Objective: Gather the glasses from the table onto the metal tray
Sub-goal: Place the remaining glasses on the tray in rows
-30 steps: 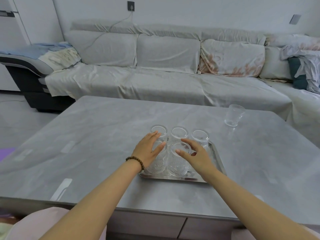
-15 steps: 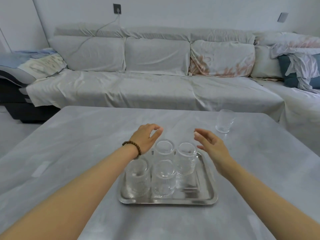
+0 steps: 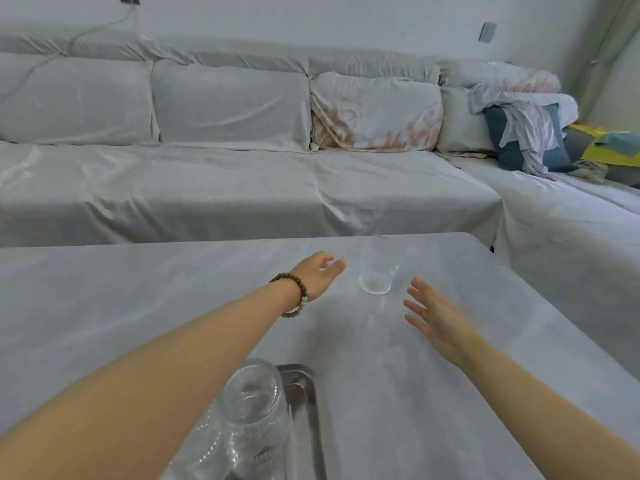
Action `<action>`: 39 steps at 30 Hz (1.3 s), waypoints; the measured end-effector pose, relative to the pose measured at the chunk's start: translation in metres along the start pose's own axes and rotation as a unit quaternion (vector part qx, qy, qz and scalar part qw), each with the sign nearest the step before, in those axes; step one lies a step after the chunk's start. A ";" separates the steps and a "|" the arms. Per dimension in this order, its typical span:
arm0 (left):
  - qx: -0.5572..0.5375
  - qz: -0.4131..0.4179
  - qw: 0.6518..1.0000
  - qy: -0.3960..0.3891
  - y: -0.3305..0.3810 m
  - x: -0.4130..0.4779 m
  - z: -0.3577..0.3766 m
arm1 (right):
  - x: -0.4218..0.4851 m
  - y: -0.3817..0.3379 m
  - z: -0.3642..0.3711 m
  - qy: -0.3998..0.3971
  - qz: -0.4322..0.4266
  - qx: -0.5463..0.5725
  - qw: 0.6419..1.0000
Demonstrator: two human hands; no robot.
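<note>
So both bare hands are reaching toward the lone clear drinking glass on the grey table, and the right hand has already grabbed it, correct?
Not quite. The head view shows the right hand open and short of the clear drinking glass, as is the left hand; neither touches it on the grey table.

your clear glass sits on the mottled grey table. at its 12 o'clock, a pale grey sofa holds a pink-flowered cushion; brown beads circle your wrist.

Bare forearms, one bracelet

No sleeves showed; the left wrist wore a brown beaded bracelet with a few pale beads underneath.
</note>
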State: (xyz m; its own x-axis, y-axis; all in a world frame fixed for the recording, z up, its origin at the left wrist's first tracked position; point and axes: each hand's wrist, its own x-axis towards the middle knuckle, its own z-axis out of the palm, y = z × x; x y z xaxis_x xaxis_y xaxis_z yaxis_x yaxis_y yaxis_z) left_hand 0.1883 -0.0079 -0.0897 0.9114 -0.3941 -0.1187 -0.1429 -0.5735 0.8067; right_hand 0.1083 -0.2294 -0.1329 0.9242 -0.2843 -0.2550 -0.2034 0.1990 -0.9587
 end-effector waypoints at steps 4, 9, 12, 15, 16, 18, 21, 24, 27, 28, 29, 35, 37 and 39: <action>0.012 0.012 1.000 -0.016 0.008 0.041 0.031 | 0.032 -0.001 -0.006 -0.007 0.026 0.040 0.999; -0.040 0.037 0.998 -0.001 0.021 0.075 0.054 | 0.056 0.001 0.005 -0.038 0.040 0.044 0.998; -0.068 0.041 0.997 0.013 0.023 0.089 0.064 | 0.061 0.005 0.010 -0.034 0.027 0.047 0.998; -0.083 0.046 0.995 0.042 0.022 0.094 0.069 | 0.061 0.010 0.012 -0.034 0.009 0.037 0.999; -0.091 0.047 0.993 0.052 0.022 0.093 0.070 | 0.060 0.010 0.012 -0.038 0.005 0.033 0.999; -0.108 0.046 0.990 0.072 0.021 0.086 0.070 | 0.054 0.009 0.013 -0.043 0.007 0.032 0.999; -0.150 0.036 0.983 0.095 0.021 0.065 0.062 | 0.038 0.003 0.018 -0.060 0.015 0.036 0.997; -0.191 0.032 0.975 0.112 0.029 0.035 0.041 | 0.014 -0.009 0.026 -0.078 0.010 0.073 0.994; -0.259 0.024 0.959 0.110 0.040 -0.004 0.015 | -0.014 -0.026 0.037 -0.094 0.008 0.124 0.988; -0.289 0.023 0.951 0.103 0.044 -0.018 0.007 | -0.024 -0.031 0.042 -0.109 0.003 0.129 0.986; -0.317 0.024 0.943 0.099 0.047 -0.034 -0.003 | -0.038 -0.036 0.048 -0.125 -0.007 0.132 0.983; -0.411 0.051 0.908 0.063 0.058 -0.135 -0.050 | -0.126 -0.058 0.090 -0.174 -0.057 0.149 0.972; -0.399 0.061 0.913 0.065 0.055 -0.164 -0.062 | -0.151 -0.062 0.102 -0.178 -0.077 0.128 0.973; -0.373 0.058 0.923 0.076 0.047 -0.190 -0.074 | -0.174 -0.063 0.112 -0.178 -0.097 0.098 0.974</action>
State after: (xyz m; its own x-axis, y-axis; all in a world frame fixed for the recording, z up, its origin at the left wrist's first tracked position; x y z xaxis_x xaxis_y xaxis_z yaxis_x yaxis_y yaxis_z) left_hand 0.0370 0.0927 0.0138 0.9580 -0.2850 0.0309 0.0103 0.1419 0.9898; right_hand -0.0035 -0.0876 -0.0135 0.9997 0.0027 0.0228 0.0203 0.3590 -0.9331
